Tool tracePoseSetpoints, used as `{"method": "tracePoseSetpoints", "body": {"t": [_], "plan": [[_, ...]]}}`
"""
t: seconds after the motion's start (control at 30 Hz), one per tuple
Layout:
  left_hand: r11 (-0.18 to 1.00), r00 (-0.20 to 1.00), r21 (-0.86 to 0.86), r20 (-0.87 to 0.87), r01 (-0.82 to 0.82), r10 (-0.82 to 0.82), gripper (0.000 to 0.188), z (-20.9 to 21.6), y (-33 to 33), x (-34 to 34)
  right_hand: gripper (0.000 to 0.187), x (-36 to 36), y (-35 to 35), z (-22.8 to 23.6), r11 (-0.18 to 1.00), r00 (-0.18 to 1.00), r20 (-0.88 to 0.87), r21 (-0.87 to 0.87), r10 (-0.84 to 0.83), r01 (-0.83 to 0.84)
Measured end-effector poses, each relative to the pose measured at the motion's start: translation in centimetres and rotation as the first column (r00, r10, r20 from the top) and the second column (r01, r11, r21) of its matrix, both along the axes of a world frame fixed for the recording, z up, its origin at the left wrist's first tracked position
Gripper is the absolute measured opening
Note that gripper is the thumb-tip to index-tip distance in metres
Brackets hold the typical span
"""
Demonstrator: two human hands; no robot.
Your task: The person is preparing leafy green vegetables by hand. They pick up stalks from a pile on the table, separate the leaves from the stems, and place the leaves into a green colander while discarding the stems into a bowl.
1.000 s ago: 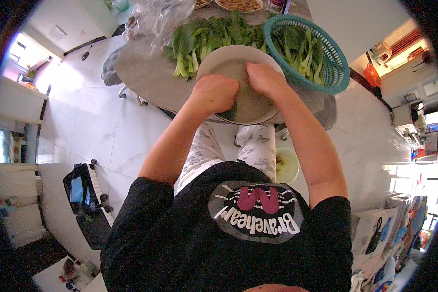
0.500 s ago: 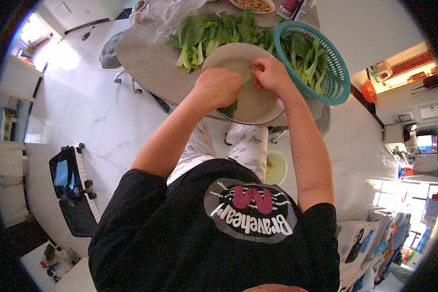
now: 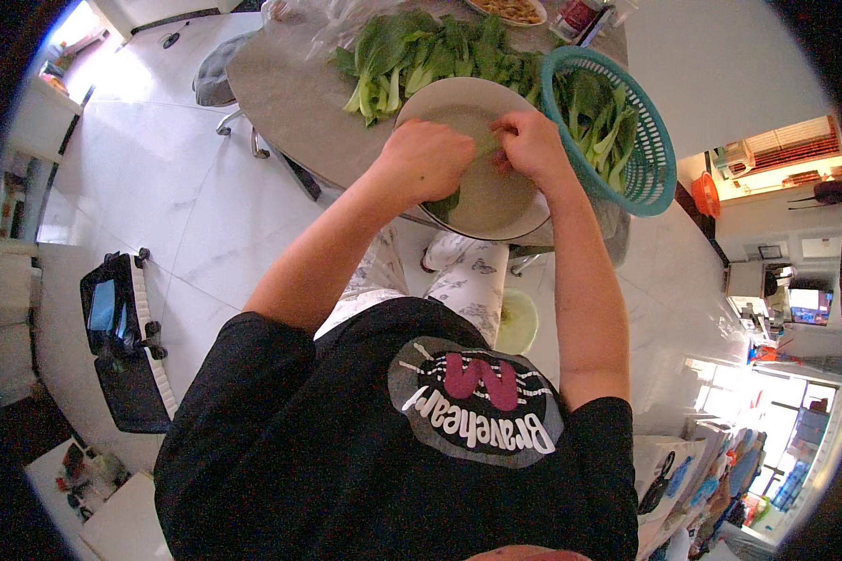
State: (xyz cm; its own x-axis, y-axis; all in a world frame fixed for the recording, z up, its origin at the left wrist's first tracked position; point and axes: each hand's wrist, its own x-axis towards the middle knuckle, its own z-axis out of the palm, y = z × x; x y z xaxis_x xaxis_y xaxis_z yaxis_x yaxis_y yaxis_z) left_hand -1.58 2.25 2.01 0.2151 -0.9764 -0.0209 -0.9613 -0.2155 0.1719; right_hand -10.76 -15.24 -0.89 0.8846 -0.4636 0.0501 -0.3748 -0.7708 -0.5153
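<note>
A wide pale basin with a dark rim sits at the near edge of the table. Over it, my left hand is closed around a piece of bok choy, whose dark leaf hangs out below the fist. My right hand is opposite, its fingers pinched at the light green stem between the two hands; the fingertips are partly hidden. Loose bok choy lies in a row just beyond the basin. To its right, a teal plastic basket holds more bok choy.
The grey table also carries a clear plastic bag, a plate of food and a red-labelled container at the back. A pale green bowl stands on the floor by my legs. A black chair is at the left.
The view has shifted slightly, so the table things sit a little further right. Both hands stay over the basin in nearly the same grip.
</note>
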Motion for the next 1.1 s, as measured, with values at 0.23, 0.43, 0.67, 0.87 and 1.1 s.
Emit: {"method": "tracePoseSetpoints", "body": {"t": [0.23, 0.43, 0.67, 0.87, 1.1], "plan": [[0.998, 1.0, -0.059, -0.003, 0.031, -0.031, 0.015, -0.1, 0.3, 0.2, 0.026, 0.0, -0.2, 0.1, 0.999, 1.0, -0.018, 0.047, 0.001, 0.0], [0.996, 0.999, -0.088, -0.023, 0.02, -0.022, 0.015, 0.2, 0.4, 0.0, 0.025, -0.1, -0.2, 0.3, 0.983, 0.999, -0.001, 0.182, -0.04, 0.04], [0.998, 1.0, -0.059, -0.007, 0.004, -0.005, 0.015, 0.0, 0.3, 0.0, 0.026, -0.1, 0.4, 0.9, 0.99, 1.0, 0.007, 0.14, -0.023, 0.022], [0.997, 1.0, -0.081, 0.007, 0.001, -0.001, 0.014, -0.1, 0.4, 0.1, 0.023, -0.1, 0.6, 0.9, 0.976, 0.997, -0.018, 0.203, -0.076, 0.078], [0.989, 1.0, -0.147, 0.006, 0.026, -0.025, 0.014, -0.2, 0.7, 0.2, 0.026, 0.1, 1.0, 0.8, 0.995, 0.996, -0.037, -0.066, -0.079, 0.077]]}}
